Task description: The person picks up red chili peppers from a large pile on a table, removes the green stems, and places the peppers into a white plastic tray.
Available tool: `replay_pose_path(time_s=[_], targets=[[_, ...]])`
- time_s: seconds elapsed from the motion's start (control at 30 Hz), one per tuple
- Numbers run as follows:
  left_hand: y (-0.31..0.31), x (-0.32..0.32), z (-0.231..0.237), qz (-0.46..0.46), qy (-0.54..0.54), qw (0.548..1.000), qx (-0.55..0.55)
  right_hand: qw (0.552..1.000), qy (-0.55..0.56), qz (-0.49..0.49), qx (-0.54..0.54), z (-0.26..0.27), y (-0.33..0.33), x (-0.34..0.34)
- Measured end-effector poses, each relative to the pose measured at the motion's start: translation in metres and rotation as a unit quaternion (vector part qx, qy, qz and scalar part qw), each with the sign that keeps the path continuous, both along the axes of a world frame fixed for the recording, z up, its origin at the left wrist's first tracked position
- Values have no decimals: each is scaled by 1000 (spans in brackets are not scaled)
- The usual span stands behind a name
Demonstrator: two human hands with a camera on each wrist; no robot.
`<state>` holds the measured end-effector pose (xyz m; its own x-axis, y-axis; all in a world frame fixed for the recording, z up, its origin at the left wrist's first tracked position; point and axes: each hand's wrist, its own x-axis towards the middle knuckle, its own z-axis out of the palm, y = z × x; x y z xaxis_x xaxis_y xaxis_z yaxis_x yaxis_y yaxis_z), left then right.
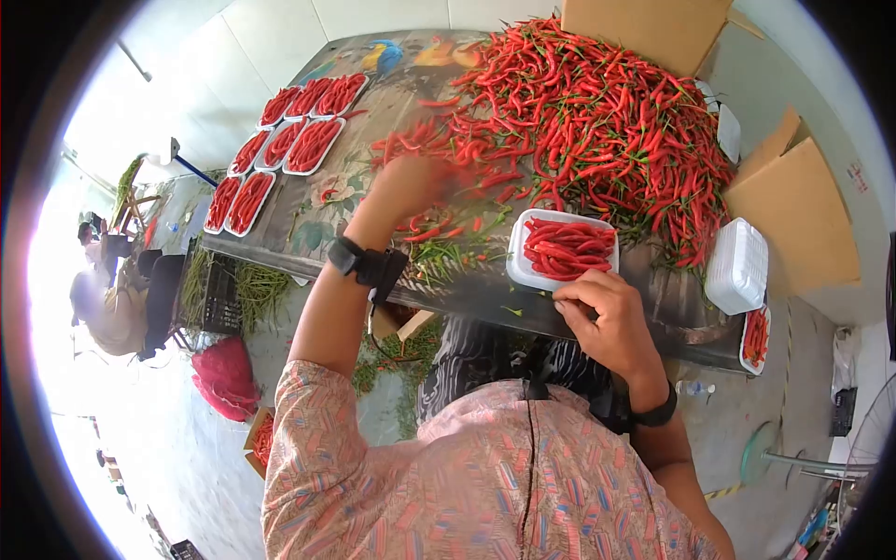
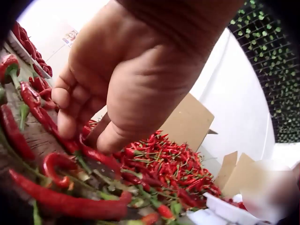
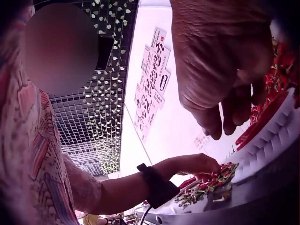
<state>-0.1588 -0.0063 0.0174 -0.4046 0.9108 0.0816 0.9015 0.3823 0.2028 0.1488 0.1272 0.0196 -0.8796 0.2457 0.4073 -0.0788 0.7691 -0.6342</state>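
My left hand (image 1: 415, 182), blurred in the head view, is over loose red chili peppers on the table's left half. In the left wrist view, its thumb and curled fingers (image 2: 68, 124) pinch a red chili pepper (image 2: 101, 158) among others and green stems. A white tray (image 1: 516, 266) full of red chilies (image 1: 569, 247) stands by the table's front edge. My right hand (image 1: 611, 317) is at that tray's near rim, its fingers loosely curled. In the right wrist view these fingers (image 3: 213, 124) hang down beside the tray's ribbed wall (image 3: 269, 136), with nothing visible between them.
A large heap of red chilies (image 1: 625, 140) covers the back right. Several filled trays (image 1: 313, 145) stand at the far left. Stacked white trays (image 1: 737, 266) are at the right edge, with cardboard boxes (image 1: 793, 205) behind. Green stem scraps (image 1: 439, 261) lie near the front edge.
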Motion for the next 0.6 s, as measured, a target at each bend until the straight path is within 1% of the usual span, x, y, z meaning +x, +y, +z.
replay_pose_path(time_s=[0.07, 0.1, 0.17, 0.27, 0.4, 0.47, 0.5, 0.57, 0.6], targets=[[-5, -2, -7, 21, -26, 996, 87, 1000, 7, -3, 6, -1, 7, 5], [-7, -2, -10, 23, -25, 996, 86, 1000, 8, -2, 5, -2, 10, 7], [-11, -2, -15, 109, -67, 988, 90, 1000, 2, -6, -20, -2, 12, 8], [-9, 5, -16, 137, -58, 987, 64, 999, 9, 11, -40, -5, 11, 2], [-7, 2, -21, 139, -38, 986, 83, 998, 21, 29, -49, -7, 7, -4], [-3, 0, -20, 177, -31, 983, 44, 998, 27, 33, -46, -7, 7, -5], [-3, 3, -14, 173, -29, 983, 43, 998, 29, 30, -47, -6, 8, -4], [-10, 24, 5, 161, -98, 972, 142, 998, 20, 10, -57, -3, 9, -3], [-13, 35, 10, 159, -98, 972, 140, 998, 20, 8, -59, -1, 8, -4]])
